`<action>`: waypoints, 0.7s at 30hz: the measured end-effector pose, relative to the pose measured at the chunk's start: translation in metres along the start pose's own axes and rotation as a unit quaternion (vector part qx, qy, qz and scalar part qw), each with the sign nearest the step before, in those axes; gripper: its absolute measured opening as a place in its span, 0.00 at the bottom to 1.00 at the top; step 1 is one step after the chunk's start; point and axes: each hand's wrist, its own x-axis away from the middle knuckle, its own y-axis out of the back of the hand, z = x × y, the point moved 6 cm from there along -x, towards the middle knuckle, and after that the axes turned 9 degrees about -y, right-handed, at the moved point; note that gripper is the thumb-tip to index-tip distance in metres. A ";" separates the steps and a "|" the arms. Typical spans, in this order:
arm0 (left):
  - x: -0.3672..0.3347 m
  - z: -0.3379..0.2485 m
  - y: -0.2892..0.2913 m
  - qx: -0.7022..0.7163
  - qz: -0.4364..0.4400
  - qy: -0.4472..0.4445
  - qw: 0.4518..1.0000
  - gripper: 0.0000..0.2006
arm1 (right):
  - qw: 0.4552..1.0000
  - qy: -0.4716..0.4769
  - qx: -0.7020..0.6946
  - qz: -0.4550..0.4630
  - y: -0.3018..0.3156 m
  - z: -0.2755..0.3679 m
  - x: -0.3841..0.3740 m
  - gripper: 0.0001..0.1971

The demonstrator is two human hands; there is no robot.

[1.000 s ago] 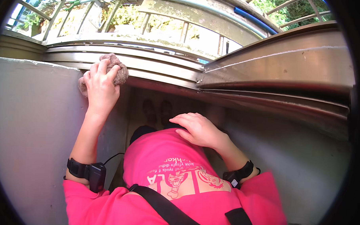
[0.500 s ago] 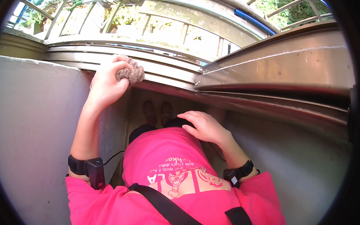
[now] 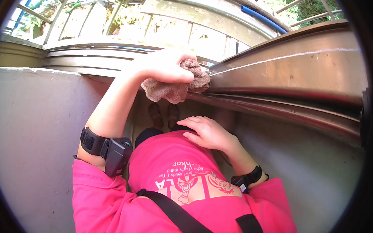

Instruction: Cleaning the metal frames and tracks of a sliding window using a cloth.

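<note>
A crumpled brownish-grey cloth [image 3: 171, 90] is gripped in my left hand [image 3: 163, 66], its loose part hanging below my palm. My left arm reaches forward over the metal window track [image 3: 81, 61], and the cloth lies at the track's right end, against the upright metal frame [image 3: 286, 68]. My fingertips on the far side of the cloth are partly hidden and washed out by glare. Low in front of my body, my right hand [image 3: 210, 133] rests near my pink shirt and dark shorts with its fingers stretched out, holding nothing.
A pale wall [image 3: 34, 123] rises on my left, its top edge meeting the sill. Beyond the track stand metal railings [image 3: 112, 17] and a blue pipe [image 3: 264, 19]. My feet [image 3: 164, 113] show below on the floor. Black bands with boxes wrap both arms.
My left hand has slid the cloth rightward along the track, from its middle to the corner by the metal frame. More of the cloth now hangs down. My right hand has barely moved.
</note>
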 end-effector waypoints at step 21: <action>0.036 -0.025 -0.064 -0.295 -0.335 -0.147 0.883 0.14 | 0.999 0.015 -0.027 0.024 0.012 0.006 -0.024 0.15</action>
